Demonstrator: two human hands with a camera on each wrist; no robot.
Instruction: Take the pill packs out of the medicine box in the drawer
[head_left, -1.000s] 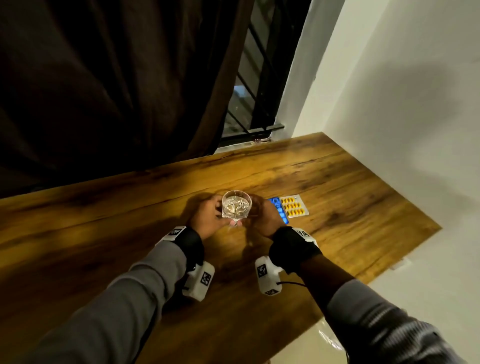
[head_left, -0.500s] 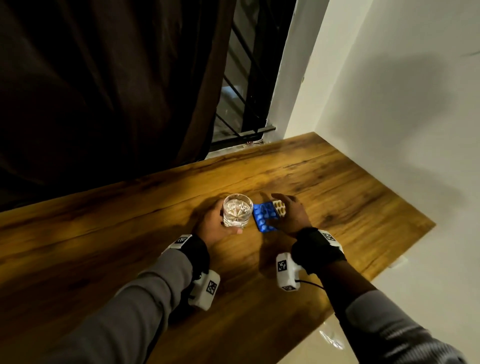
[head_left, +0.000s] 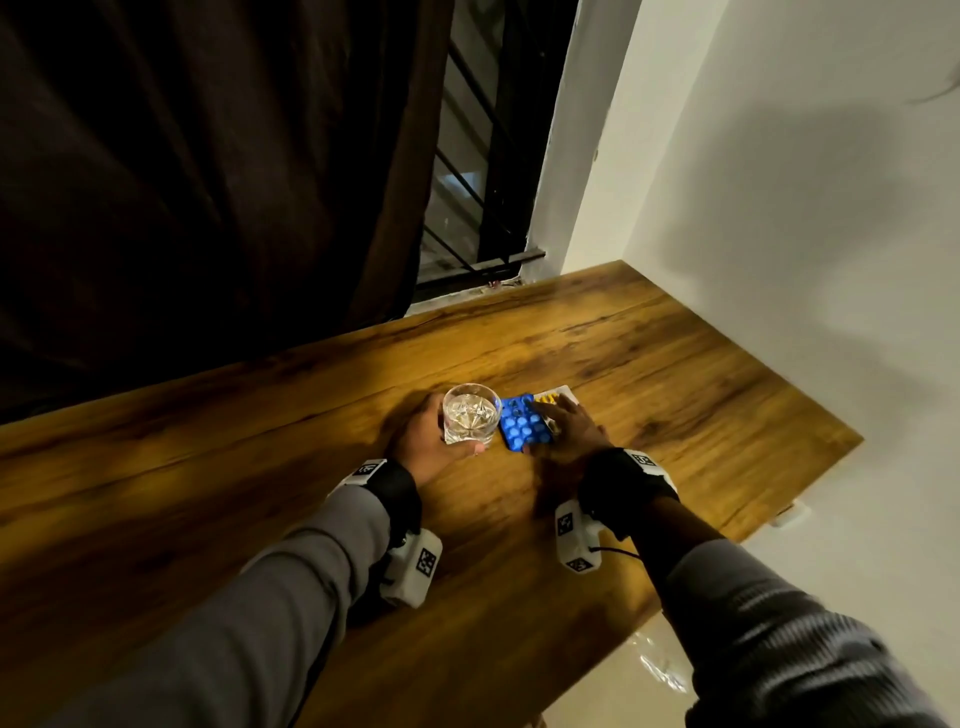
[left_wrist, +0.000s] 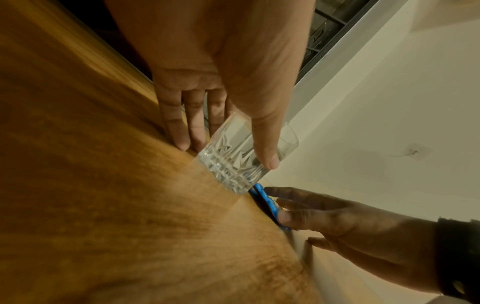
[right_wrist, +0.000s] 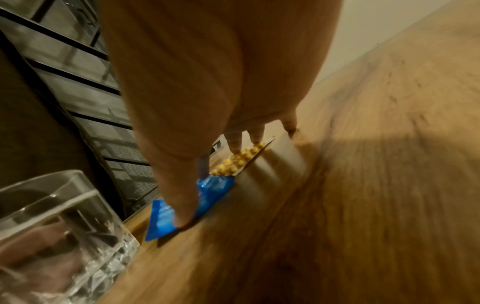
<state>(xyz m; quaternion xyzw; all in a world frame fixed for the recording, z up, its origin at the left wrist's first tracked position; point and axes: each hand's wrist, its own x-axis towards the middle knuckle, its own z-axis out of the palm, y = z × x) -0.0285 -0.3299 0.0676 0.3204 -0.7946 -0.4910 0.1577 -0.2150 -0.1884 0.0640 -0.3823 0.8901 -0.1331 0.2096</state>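
Blue plastic, moulded into rows of round raised bubbles, makes up the nearer pill pack (head_left: 523, 427), a small rectangular blister sheet lying flat on the brown wood-grain counter (head_left: 675, 374). Just beyond it and partly under its far edge lies a second pack, a silver foil sheet studded with small yellow capsules (head_left: 551, 398); from the right wrist view the yellow beads run in close rows along the foil (right_wrist: 235, 163), and the blue sheet (right_wrist: 166, 218) looks glossy and slightly crumpled. The right hand (head_left: 570, 432) is spread over both packs with straight, splayed fingers (right_wrist: 235, 142): its thumb presses on the near end of the blue sheet while the fingertips come down on the yellow one, so its grip is wide and flat, closed round nothing. Touching the blue pack's left edge stands a clear cut-glass tumbler (head_left: 469, 414), upright on the counter, with a faceted lower half. The left hand (head_left: 422, 448) holds this tumbler, thumb laid down its near side and the other fingers wrapped round behind it, as the left wrist view shows (left_wrist: 244, 152). Behind the counter hang a dark brown curtain (head_left: 208, 156) and a barred window (head_left: 483, 156), with a white wall (head_left: 779, 208) to the right.
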